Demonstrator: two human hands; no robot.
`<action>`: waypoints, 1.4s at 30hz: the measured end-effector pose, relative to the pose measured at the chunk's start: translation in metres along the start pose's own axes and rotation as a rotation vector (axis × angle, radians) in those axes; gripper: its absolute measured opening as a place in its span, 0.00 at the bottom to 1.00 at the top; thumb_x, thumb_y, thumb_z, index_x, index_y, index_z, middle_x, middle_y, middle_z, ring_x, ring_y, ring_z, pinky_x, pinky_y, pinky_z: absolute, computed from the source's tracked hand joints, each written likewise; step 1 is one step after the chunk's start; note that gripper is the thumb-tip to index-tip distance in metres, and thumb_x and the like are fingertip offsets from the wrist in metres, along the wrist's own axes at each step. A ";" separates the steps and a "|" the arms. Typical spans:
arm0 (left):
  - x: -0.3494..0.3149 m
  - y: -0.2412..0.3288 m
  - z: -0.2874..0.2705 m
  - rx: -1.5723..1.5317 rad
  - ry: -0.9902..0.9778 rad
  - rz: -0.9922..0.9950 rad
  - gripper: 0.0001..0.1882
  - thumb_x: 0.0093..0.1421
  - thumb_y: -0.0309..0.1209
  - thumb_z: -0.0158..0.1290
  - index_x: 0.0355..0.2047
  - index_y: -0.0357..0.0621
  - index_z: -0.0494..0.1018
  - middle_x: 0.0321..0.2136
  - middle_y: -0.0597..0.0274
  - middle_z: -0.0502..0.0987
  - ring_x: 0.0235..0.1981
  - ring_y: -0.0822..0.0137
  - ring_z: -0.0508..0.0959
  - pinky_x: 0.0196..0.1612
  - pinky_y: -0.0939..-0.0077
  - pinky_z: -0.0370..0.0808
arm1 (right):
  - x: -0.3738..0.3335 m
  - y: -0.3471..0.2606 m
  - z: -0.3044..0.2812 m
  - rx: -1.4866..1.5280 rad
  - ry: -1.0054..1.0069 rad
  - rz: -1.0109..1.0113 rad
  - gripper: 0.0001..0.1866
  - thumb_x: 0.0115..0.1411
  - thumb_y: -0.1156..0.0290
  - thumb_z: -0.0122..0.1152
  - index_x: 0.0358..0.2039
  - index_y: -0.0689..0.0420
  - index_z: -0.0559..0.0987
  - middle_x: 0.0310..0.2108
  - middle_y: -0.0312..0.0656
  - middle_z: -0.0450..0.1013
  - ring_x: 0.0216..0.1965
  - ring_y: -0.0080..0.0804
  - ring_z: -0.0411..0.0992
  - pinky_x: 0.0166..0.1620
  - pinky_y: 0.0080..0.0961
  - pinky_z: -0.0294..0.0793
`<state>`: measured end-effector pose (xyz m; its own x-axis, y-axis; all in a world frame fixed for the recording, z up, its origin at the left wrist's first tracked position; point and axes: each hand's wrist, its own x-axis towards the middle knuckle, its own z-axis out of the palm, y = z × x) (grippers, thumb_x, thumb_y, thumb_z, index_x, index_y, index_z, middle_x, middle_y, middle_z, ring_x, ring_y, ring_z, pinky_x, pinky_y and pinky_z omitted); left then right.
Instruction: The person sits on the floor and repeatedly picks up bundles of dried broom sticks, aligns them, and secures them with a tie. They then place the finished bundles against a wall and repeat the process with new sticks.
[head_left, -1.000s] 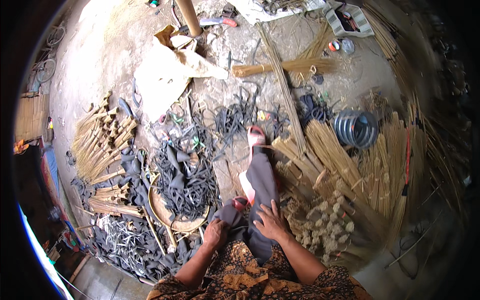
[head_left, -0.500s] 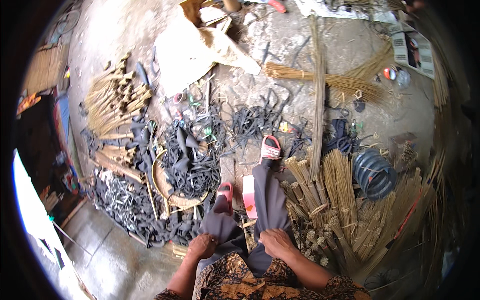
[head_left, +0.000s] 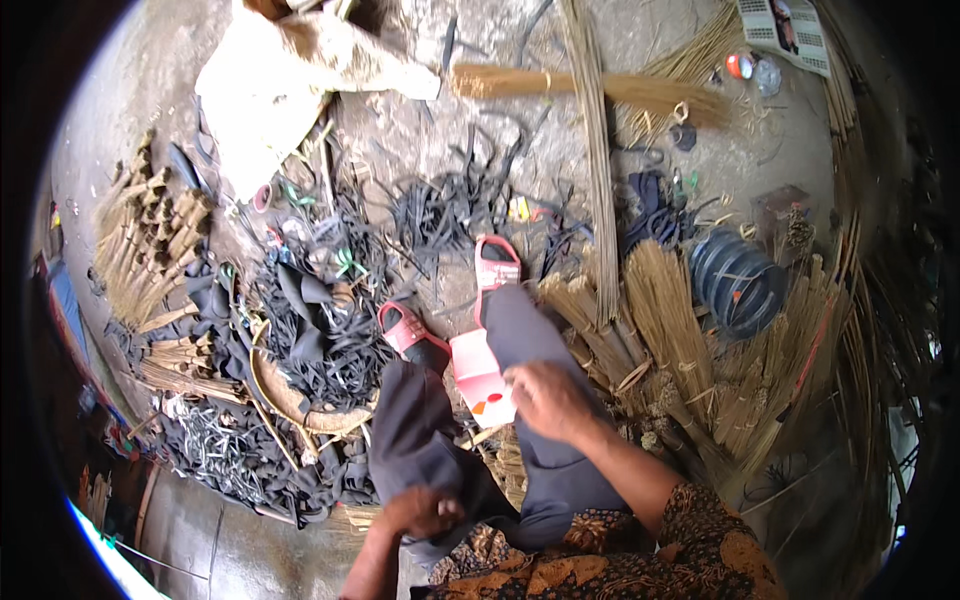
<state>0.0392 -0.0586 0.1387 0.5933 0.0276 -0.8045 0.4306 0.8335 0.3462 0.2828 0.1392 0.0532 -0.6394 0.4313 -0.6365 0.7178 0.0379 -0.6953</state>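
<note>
My left hand (head_left: 425, 512) rests against my dark trousers at the left thigh, its fingers curled in; whether cloth is pinched in them is hidden. Over my right knee is my right hand (head_left: 548, 400), bent and smeared by motion, its fingertips close to the edge of a pink and white flat-topped thing (head_left: 480, 370) with red and orange spots. That thing stands between my legs. My feet wear red sandals (head_left: 497, 265). A round woven tray (head_left: 290, 395) at the left bears a heap of black rubber strips (head_left: 350, 350).
Stick bundles (head_left: 670, 310) crowd the right, beside a ribbed blue plastic bottle (head_left: 738, 283). More bundles (head_left: 150, 220) lie at the far left. A pale sack (head_left: 270, 90), a long stick bundle (head_left: 590, 150) and a grey crate (head_left: 785, 30) are farther off.
My right hand has moved up from the thigh to the knee. My left hand has gone slightly lower. My left foot has shifted left, my knees are wider apart, and the view has tilted down.
</note>
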 end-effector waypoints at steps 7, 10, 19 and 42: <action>0.097 -0.030 -0.135 -0.508 1.188 0.307 0.15 0.73 0.38 0.53 0.48 0.38 0.77 0.38 0.62 0.80 0.41 0.70 0.78 0.48 0.74 0.75 | 0.045 0.008 -0.003 -0.346 0.083 0.037 0.18 0.63 0.65 0.66 0.49 0.62 0.77 0.44 0.53 0.77 0.46 0.52 0.77 0.49 0.43 0.76; 0.095 -0.028 -0.158 -0.733 1.175 0.377 0.17 0.74 0.37 0.51 0.52 0.34 0.75 0.39 0.62 0.79 0.43 0.71 0.77 0.51 0.76 0.74 | 0.060 -0.002 -0.008 -0.421 0.043 0.121 0.19 0.64 0.61 0.64 0.50 0.60 0.76 0.46 0.51 0.77 0.49 0.52 0.75 0.53 0.44 0.72; 0.042 -0.042 -0.112 -0.561 1.468 0.928 0.11 0.71 0.28 0.52 0.48 0.33 0.75 0.41 0.60 0.78 0.46 0.71 0.77 0.54 0.75 0.71 | 0.053 -0.015 0.005 -0.509 0.320 -0.109 0.19 0.63 0.62 0.65 0.50 0.60 0.76 0.44 0.50 0.76 0.47 0.52 0.75 0.50 0.44 0.73; 0.084 0.032 -0.237 0.432 1.238 0.863 0.24 0.72 0.51 0.51 0.55 0.46 0.75 0.42 0.61 0.79 0.36 0.70 0.80 0.40 0.72 0.77 | -0.235 0.177 0.102 -0.005 1.509 -0.297 0.14 0.67 0.66 0.63 0.49 0.60 0.76 0.41 0.48 0.77 0.36 0.37 0.81 0.32 0.32 0.81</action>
<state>-0.0584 0.1015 -0.0323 -0.0576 0.9929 -0.1039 0.5521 0.1184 0.8253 0.5319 -0.0471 0.0463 0.1091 0.8901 0.4426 0.6220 0.2862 -0.7288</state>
